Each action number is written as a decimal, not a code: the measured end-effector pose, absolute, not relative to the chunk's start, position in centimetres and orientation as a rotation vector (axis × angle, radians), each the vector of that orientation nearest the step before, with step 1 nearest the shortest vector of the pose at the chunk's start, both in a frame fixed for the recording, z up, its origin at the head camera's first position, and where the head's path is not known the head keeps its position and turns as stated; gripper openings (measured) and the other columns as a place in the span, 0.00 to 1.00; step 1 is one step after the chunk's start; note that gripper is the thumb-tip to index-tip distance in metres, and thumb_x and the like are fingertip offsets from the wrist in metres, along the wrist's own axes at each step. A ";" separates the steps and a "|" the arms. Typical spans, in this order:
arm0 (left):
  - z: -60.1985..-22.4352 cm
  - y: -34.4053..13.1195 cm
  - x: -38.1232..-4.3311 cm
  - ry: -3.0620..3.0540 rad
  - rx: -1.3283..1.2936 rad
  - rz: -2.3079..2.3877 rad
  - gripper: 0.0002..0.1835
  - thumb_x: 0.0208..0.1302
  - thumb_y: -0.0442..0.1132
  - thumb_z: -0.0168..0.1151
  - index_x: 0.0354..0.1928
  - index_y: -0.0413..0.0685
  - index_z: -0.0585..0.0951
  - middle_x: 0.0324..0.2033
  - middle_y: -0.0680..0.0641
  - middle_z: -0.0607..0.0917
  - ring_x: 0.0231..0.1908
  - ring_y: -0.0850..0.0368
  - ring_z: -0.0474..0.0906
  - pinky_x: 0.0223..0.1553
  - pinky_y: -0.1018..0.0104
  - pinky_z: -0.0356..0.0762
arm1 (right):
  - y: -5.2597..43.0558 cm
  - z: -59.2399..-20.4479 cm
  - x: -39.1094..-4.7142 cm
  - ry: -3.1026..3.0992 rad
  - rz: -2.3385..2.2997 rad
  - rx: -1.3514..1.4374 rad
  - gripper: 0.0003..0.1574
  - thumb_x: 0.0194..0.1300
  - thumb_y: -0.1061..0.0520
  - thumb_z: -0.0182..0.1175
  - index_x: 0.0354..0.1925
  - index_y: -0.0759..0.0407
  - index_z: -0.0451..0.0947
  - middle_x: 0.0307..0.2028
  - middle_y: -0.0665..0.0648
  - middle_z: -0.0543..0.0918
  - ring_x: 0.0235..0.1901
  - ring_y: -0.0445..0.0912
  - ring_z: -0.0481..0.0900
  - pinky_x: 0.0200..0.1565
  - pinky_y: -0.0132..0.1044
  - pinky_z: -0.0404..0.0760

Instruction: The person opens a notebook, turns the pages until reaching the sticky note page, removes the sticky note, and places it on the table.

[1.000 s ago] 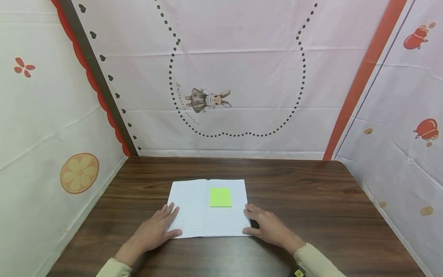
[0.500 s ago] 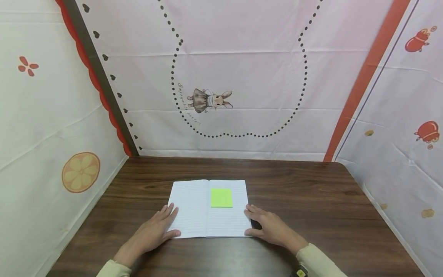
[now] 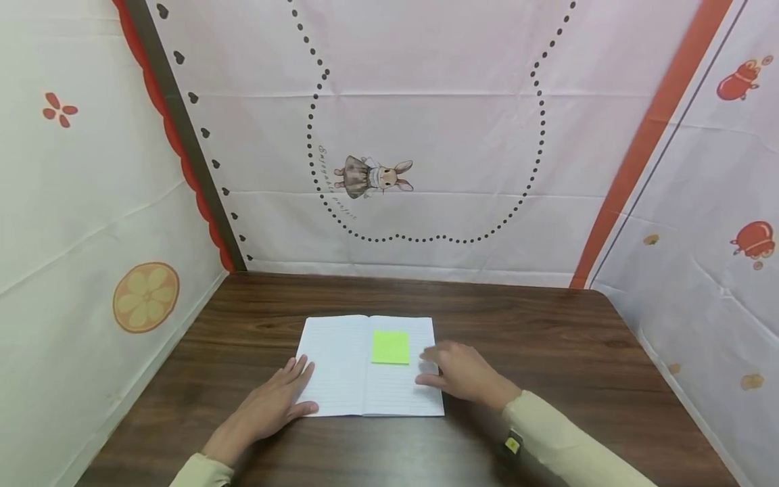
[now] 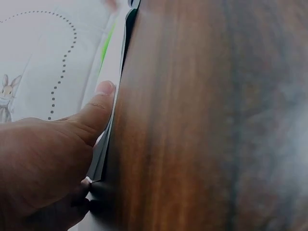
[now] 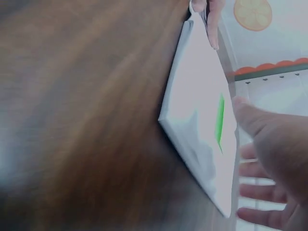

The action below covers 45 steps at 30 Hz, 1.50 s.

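Observation:
An open notebook with lined white pages lies on the wooden table. On its right page sits a square green sticky note pad. My left hand rests on the left page's outer edge, fingers spread; in the left wrist view its thumb lies along the page at the lower edge. Above the right page's outer edge hovers my right hand, its thumb and fingers pointing toward the green pad. The right wrist view shows that hand apart from the paper, with nothing in its fingers.
The dark wooden table extends around the notebook on all sides. White printed cloth hangs behind it, with more cloth at left and right. A dark device with a yellow mark sits at the right wrist.
My right hand has lifted off the notebook's right edge and moved up and left toward the green pad. The left hand stays in place. The head view has shifted slightly.

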<state>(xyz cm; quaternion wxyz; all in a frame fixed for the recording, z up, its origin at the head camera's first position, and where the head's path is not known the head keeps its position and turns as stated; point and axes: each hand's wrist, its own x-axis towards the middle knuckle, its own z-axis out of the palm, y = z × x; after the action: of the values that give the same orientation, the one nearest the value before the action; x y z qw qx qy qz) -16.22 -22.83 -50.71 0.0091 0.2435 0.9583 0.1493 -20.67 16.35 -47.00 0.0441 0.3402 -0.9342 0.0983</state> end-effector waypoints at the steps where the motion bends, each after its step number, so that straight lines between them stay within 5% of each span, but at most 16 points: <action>1: -50.8 -22.9 -16.2 2.997 0.768 0.468 0.42 0.73 0.62 0.55 0.74 0.34 0.67 0.74 0.31 0.63 0.74 0.31 0.57 0.73 0.39 0.59 | 15.8 -46.9 -21.0 -2.847 0.311 1.036 0.33 0.67 0.34 0.65 0.54 0.58 0.86 0.51 0.55 0.88 0.50 0.48 0.86 0.50 0.45 0.86; 4: -50.9 -22.9 -16.3 2.999 0.784 0.479 0.41 0.73 0.61 0.55 0.74 0.34 0.66 0.74 0.31 0.63 0.74 0.31 0.57 0.72 0.38 0.59 | 14.1 -47.1 -21.7 -2.851 0.341 1.031 0.39 0.65 0.32 0.65 0.60 0.57 0.83 0.60 0.57 0.84 0.61 0.52 0.81 0.60 0.49 0.81; 8: -51.1 -22.8 -16.3 2.999 0.784 0.490 0.41 0.73 0.61 0.55 0.74 0.34 0.66 0.75 0.31 0.62 0.74 0.32 0.57 0.73 0.39 0.58 | 12.2 -48.1 -22.4 -2.812 0.322 1.053 0.41 0.60 0.31 0.68 0.58 0.58 0.83 0.61 0.59 0.83 0.62 0.54 0.80 0.62 0.51 0.80; 14: -51.1 -22.8 -16.1 2.988 0.747 0.518 0.42 0.73 0.62 0.55 0.74 0.35 0.66 0.75 0.31 0.62 0.75 0.32 0.57 0.73 0.39 0.57 | 10.7 -49.1 -23.0 -2.773 0.268 1.020 0.33 0.58 0.33 0.70 0.49 0.56 0.85 0.56 0.58 0.86 0.57 0.53 0.83 0.60 0.48 0.81; 24: -50.9 -22.9 -16.0 3.002 0.718 0.524 0.43 0.71 0.62 0.56 0.74 0.35 0.67 0.74 0.31 0.63 0.74 0.32 0.57 0.73 0.39 0.58 | 10.1 -49.6 -23.7 -2.615 0.153 1.027 0.16 0.67 0.51 0.69 0.51 0.53 0.86 0.53 0.54 0.88 0.53 0.50 0.86 0.54 0.45 0.85; 31: -50.9 -22.8 -16.1 2.998 0.721 0.538 0.43 0.71 0.62 0.57 0.74 0.35 0.67 0.74 0.31 0.63 0.74 0.32 0.57 0.73 0.39 0.57 | 9.7 -50.1 -23.9 -2.616 0.232 0.946 0.11 0.69 0.52 0.66 0.46 0.53 0.90 0.45 0.51 0.91 0.46 0.48 0.88 0.49 0.45 0.86; 45: -50.3 -22.6 -16.2 2.967 0.702 0.544 0.43 0.70 0.62 0.58 0.74 0.35 0.67 0.75 0.31 0.62 0.75 0.31 0.56 0.73 0.38 0.56 | 10.5 -50.4 -23.7 -2.508 0.415 0.784 0.12 0.69 0.53 0.67 0.48 0.54 0.89 0.43 0.51 0.91 0.43 0.46 0.89 0.48 0.41 0.87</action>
<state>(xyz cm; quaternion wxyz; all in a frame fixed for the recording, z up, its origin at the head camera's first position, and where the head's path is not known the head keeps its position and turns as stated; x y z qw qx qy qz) -16.19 -22.62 -50.31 0.0223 0.2265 0.9578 0.1756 -23.68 10.48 -50.35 0.2381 0.2862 -0.9157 0.1516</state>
